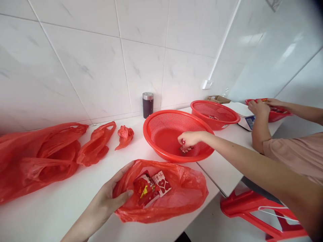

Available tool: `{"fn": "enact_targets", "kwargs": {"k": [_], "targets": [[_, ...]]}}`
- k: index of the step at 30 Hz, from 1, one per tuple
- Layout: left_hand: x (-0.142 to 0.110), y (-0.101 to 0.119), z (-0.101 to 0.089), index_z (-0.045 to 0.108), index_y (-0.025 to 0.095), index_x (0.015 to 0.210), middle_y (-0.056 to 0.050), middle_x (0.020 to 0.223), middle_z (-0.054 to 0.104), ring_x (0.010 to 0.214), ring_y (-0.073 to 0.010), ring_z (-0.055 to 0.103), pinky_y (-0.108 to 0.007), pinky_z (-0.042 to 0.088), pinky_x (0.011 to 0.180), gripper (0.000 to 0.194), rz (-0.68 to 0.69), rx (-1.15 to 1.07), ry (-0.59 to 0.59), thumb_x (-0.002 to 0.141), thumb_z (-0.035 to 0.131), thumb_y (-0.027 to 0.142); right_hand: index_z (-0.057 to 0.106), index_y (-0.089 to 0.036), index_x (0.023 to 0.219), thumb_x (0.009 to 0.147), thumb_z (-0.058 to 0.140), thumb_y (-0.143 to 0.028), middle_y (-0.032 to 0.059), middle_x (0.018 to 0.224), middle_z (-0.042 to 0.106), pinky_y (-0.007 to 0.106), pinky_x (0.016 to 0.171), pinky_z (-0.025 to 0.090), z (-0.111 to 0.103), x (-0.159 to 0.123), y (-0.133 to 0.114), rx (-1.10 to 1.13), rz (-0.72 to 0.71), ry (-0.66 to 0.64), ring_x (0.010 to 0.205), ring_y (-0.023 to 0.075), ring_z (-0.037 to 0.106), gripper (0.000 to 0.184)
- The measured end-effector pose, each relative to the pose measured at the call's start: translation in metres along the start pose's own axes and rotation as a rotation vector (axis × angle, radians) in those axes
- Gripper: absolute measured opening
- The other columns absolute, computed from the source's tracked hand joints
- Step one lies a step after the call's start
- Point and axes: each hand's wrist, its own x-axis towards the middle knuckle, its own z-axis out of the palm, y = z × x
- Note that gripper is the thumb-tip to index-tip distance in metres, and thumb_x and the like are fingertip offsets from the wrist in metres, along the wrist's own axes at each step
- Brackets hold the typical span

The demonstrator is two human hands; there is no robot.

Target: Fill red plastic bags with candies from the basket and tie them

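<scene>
The fingers of my right hand [189, 138] are down inside the basket [164, 134], curled low over a small cluster of pieces [187, 150] on its floor. I can't tell whether I have any of them pinched; my knuckles cover the tips. The pieces lie directly under those fingers, toward the near right part of the basket, so my right hand is much the nearer one to them.

My left hand [109, 196] grips the bag [186, 186] by its left edge, thumb over the rim on the inside and the fingers along the outside. The bag rests on the table [60, 211] with its mouth facing up, its long axis running roughly left to right in front of me. It holds a red packet [143, 188] and, leaning close to that, a white one with hearts [163, 183], both toward the left end, near my thumb.

From my right fingers, the bag lies toward me and a little to the left, just beyond the basket's near rim. That rim is the one thing standing between them, and I judge this the relation that matters most.
</scene>
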Motion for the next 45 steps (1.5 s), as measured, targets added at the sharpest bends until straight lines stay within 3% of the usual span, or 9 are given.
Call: {"fn": "enact_targets", "kwargs": {"k": [6,9,13,19,26,29,32,39,45], "targets": [[0.0,-0.002,0.0,0.028,0.028,0.147,-0.005,0.151,0.038,0.136,-0.0345,0.036,-0.044,0.044,0.105,0.078,-0.001,-0.033,0.039,0.08,0.065,0.043,0.043,-0.021,0.089,0.08,0.058,-0.033,-0.001,0.08,0.064,0.023,0.065,0.047,-0.006,-0.056,-0.055,0.397,-0.39,0.177,0.074,0.0121,0.062,0.021],[0.001,-0.003,-0.003,0.026,0.029,0.147,-0.005,0.153,0.036,0.135,-0.0331,0.038,-0.043,0.043,0.106,0.077,-0.016,-0.034,-0.009,0.081,0.065,0.041,0.048,-0.021,0.09,0.077,0.065,-0.036,0.0001,0.084,0.064,0.024,0.062,0.047,0.028,-0.074,-0.09,0.425,-0.487,-0.013,0.073,0.0135,0.062,0.026],[0.003,-0.004,-0.007,0.026,0.031,0.147,-0.004,0.153,0.035,0.136,-0.0306,0.037,-0.04,0.042,0.107,0.074,-0.005,-0.019,-0.093,0.084,0.064,0.038,0.06,-0.025,0.093,0.073,0.069,-0.037,0.0013,0.102,0.058,0.022,0.055,0.04,0.081,-0.074,-0.112,0.047,-0.337,0.115,0.075,0.0138,0.058,0.025],[0.001,-0.004,-0.011,0.026,0.034,0.146,-0.002,0.152,0.038,0.131,-0.0276,0.044,-0.036,0.043,0.105,0.071,0.008,0.08,-0.09,0.085,0.062,0.039,0.058,-0.033,0.117,0.08,0.065,-0.032,0.0011,0.12,0.055,0.029,0.074,0.045,0.099,-0.071,-0.095,-0.003,-0.325,0.3,0.101,0.0202,0.057,0.038],[-0.005,-0.005,-0.026,0.019,0.043,0.146,0.0,0.151,0.037,0.132,-0.031,0.042,-0.042,0.046,0.101,0.074,-0.112,0.241,-0.058,0.084,0.06,0.047,0.064,-0.024,0.096,0.089,0.053,-0.022,0.0009,0.101,0.065,0.029,0.084,0.045,0.12,-0.101,-0.061,0.043,-0.346,0.608,0.091,0.0151,0.06,0.014],[-0.006,-0.003,-0.03,0.026,0.042,0.144,0.003,0.153,0.033,0.136,-0.028,0.036,-0.038,0.043,0.105,0.065,-0.089,0.217,-0.13,0.087,0.058,0.043,0.06,-0.025,0.111,0.09,0.052,-0.032,0.0008,0.092,0.068,0.028,0.076,0.048,0.123,-0.108,-0.04,0.101,-0.173,0.813,0.08,0.0149,0.062,0.024],[-0.005,-0.002,-0.029,0.032,0.041,0.142,0.004,0.152,0.036,0.136,-0.0268,0.035,-0.035,0.041,0.106,0.059,-0.08,0.199,-0.159,0.088,0.057,0.039,0.051,-0.027,0.13,0.092,0.048,-0.041,-0.0004,0.079,0.069,0.03,0.069,0.05,0.126,-0.107,-0.026,0.162,-0.006,0.798,0.068,0.0164,0.064,0.041],[-0.002,-0.001,-0.023,0.042,0.034,0.137,-0.001,0.143,0.048,0.129,-0.0322,0.044,-0.041,0.043,0.103,0.052,-0.085,0.194,-0.157,0.087,0.055,0.041,0.042,-0.024,0.141,0.097,0.033,-0.033,0.0047,0.096,0.073,0.035,0.078,0.053,0.154,-0.097,-0.044,0.217,-0.091,0.746,0.087,0.0209,0.068,0.046],[-0.006,0.001,-0.03,0.045,0.035,0.133,-0.003,0.119,0.064,0.096,-0.0264,0.06,-0.032,0.053,0.075,0.048,-0.179,0.298,-0.174,0.087,0.053,0.044,0.04,-0.02,0.142,0.097,0.032,-0.031,0.0063,0.092,0.073,0.035,0.076,0.053,0.131,-0.084,-0.04,0.099,-0.04,0.811,0.084,0.0211,0.069,0.047]]}}
